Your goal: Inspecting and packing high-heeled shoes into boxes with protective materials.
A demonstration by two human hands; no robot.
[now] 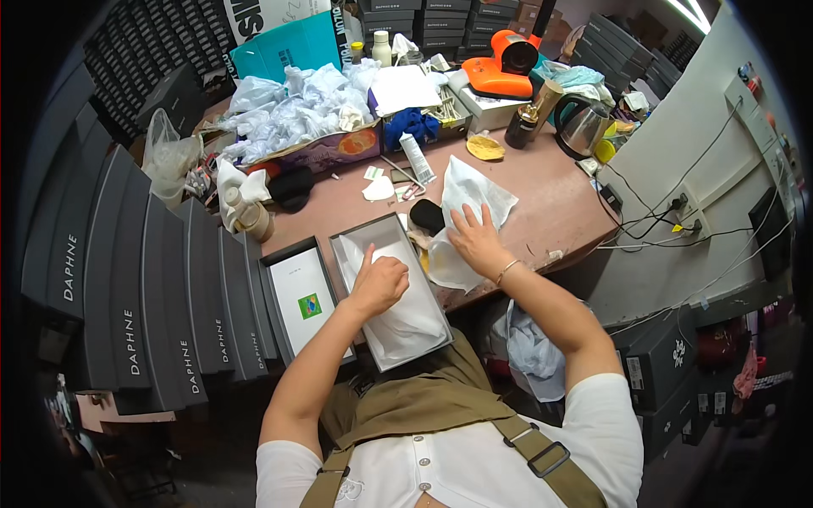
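Note:
My left hand (pixel 378 284) is over an open grey shoebox (pixel 343 254), one finger stretched up and the others curled. White tissue paper (pixel 406 328) lines this box; whether the curled fingers hold anything is hidden. To the right, my right hand (pixel 479 240) lies with fingers spread on a sheet of white tissue paper (pixel 478 190) at the table's front edge. A dark object (pixel 426 215), perhaps part of a shoe, shows beside that sheet. The box lid (pixel 288 284), white inside with a green card (pixel 310 306), lies left of the box.
Stacked grey shoeboxes (pixel 118 279) rise on the left. At the back of the table (pixel 550 190) are a carton of crumpled paper (pixel 296 102), an orange device (pixel 500 72), a dark bottle (pixel 521 125) and a kettle (pixel 583 127). Cables (pixel 669 212) hang on the right.

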